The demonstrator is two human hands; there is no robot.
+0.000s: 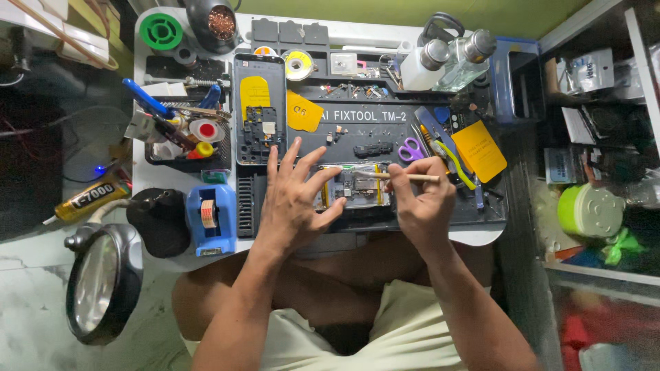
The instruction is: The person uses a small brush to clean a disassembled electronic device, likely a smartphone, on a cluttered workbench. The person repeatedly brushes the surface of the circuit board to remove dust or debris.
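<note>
Centrally, near the front edge of the surface (481, 237), an opened phone (354, 189) lies flat on a dark work mat (385, 130), its circuit board showing. The left hand (292, 199) rests on the phone's left end, fingers spread apart, their tips pressing its frame. The right hand (423, 199) has its fingers pinched together on a thin pale stick (405, 177), whose tip points left over the board. Just behind, a second opened phone (260, 110) lies lengthwise. Purple scissors (411, 149) and a yellow card (479, 151) sit to the right. A blue tape dispenser (211, 218) stands at the front left corner.
</note>
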